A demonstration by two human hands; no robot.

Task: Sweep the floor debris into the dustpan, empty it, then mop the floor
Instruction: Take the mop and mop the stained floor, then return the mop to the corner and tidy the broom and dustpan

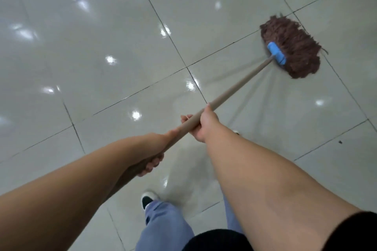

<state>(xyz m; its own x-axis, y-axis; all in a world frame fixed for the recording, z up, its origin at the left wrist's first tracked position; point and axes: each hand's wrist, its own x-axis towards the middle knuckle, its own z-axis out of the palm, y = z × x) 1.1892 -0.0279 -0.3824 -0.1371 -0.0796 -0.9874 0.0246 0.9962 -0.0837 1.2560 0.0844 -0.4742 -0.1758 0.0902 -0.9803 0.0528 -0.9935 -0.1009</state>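
You are looking down at a glossy, pale tiled floor (102, 26) crossed by dark grout lines and dotted with bright reflections of ceiling lights. Both of your bare forearms reach in from the bottom of the frame and meet on a long tan mop handle (234, 91).

Your right hand (204, 126) sits just right of centre, fingers curled round the handle with the thumb lying along the top. Your left hand (155, 155) is lower and further left, also wrapped round the handle, its fingertips showing underneath. The two hands are near each other but not touching.

From your grip, the handle runs diagonally up and to the right, ending in a blue clamp (276, 53) in the upper right of the frame. The right hand is the nearer one to the mop end; the left holds closer to the top of the handle, nearer your body. Any push or pull follows that diagonal line.

The mop head (291, 45) is a wide, shaggy mass of reddish-brown strands, lying flat on the floor across a grout line, its long side set crosswise to the handle. Faint damp-looking streaks fan out on the tiles below it, towards you.

A small dark speck (340, 142) lies on a tile at the right edge. At the bottom, blue trouser legs and one dark shoe (148, 199) with a white toe show. No dustpan is in view; this looks like the mopping stage.
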